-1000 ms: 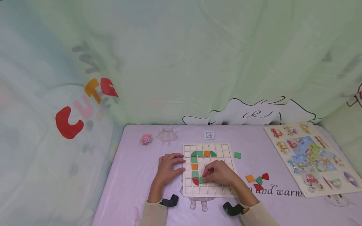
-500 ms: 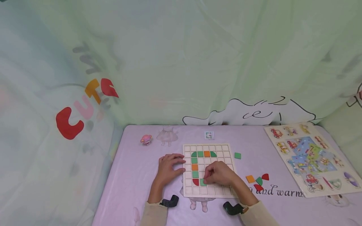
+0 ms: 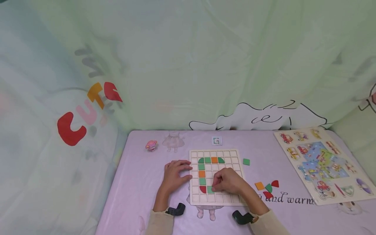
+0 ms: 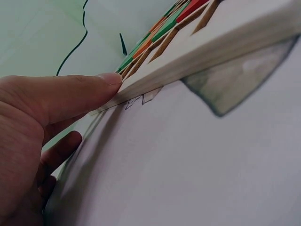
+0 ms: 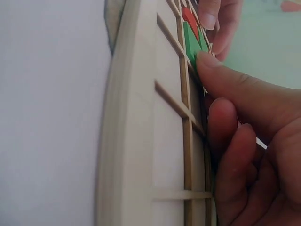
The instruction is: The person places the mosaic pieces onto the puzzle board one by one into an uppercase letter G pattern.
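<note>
A wooden grid board (image 3: 196,197) lies on the table, with green, orange and red tiles set in its cells in a C-like row. My right hand (image 3: 228,180) is over the lower middle of it, pinching a green square tile (image 3: 210,189) by its right side. In the right wrist view the thumb presses on that green tile (image 5: 190,44), right beside a red quarter-round tile (image 5: 190,22); the index fingertip is hidden. My left hand (image 3: 174,176) rests at the board's left edge, fingers relaxed. Its thumb (image 4: 89,92) touches the board's side in the left wrist view.
Right of the board lie a loose green square (image 3: 246,162), an orange square (image 3: 259,186), a green quarter-round (image 3: 268,188) and two red ones. A small pattern card (image 3: 217,140) and a pink figurine (image 3: 151,145) are behind. A picture puzzle board (image 3: 311,189) lies far right.
The green square tile has shifted slightly right and settled straighter in its cell beside the red quarter-round, my right fingers staying on it. The left hand has not moved.
</note>
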A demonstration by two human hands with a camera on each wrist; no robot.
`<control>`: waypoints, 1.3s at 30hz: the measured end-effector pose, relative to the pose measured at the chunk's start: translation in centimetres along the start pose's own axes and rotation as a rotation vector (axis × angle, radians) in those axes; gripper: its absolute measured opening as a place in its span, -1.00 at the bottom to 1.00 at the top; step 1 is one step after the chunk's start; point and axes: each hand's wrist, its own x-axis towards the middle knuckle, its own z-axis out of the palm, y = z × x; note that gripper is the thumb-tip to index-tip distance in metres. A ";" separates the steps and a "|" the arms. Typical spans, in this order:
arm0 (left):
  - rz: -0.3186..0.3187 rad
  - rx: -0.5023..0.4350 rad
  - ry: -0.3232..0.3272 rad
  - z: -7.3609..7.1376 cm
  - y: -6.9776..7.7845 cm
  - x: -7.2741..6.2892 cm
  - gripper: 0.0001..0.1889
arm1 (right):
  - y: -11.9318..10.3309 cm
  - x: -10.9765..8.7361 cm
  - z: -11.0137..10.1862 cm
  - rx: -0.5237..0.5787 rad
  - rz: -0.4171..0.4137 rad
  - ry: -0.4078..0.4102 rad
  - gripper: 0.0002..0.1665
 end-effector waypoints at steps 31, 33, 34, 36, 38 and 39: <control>0.029 -0.010 0.022 -0.3 0.3 0.0 -0.72 | 9.1 -6.3 -11.7 -0.131 0.196 0.013 -0.75; 0.030 -0.009 0.021 -0.3 0.2 0.0 -0.71 | 9.5 -6.4 -11.7 -0.122 0.214 -0.002 -0.73; 0.030 -0.011 0.019 -0.3 0.2 0.0 -0.71 | 9.7 -6.4 -11.7 -0.119 0.219 -0.011 -0.72; 0.028 -0.008 0.018 -0.2 0.2 0.0 -0.71 | 10.2 -6.4 -11.5 -0.131 0.218 -0.029 -0.69; 0.022 -0.007 0.014 -0.2 0.2 0.0 -0.71 | 10.5 -6.3 -11.3 -0.157 0.232 -0.035 -0.66; 0.017 -0.006 0.013 -0.2 0.2 -0.1 -0.71 | 10.6 -6.2 -11.2 -0.173 0.233 -0.034 -0.66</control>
